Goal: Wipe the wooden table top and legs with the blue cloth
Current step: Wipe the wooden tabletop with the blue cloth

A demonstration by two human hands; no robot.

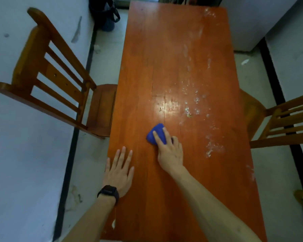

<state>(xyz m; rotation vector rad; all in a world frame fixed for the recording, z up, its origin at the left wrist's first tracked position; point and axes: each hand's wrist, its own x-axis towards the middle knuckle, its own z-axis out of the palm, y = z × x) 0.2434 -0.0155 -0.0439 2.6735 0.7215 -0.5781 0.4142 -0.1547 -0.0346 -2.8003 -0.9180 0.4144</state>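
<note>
1. The long, reddish-brown wooden table (164, 49) is partly wiped, as I judge it. Its left half and near end look bare and clean.
2. Chalky white residue (196, 100) runs in patches down the table's right half, from the far end to the near right edge. That strip is left to do.
3. The small bunched blue cloth (155, 135) lies on the table's middle, towards its near end, just short of the residue.
4. The right hand (171, 154) holds the cloth down. Two fingers lie straight and slightly apart across it, the other two curl at its right edge, and the thumb is hidden.
5. The left hand (119, 173) rests flat at the table's near left edge, fingers straight and spread, holding nothing.
6. The table's legs are out of view, so I cannot tell whether they have been wiped.
</note>
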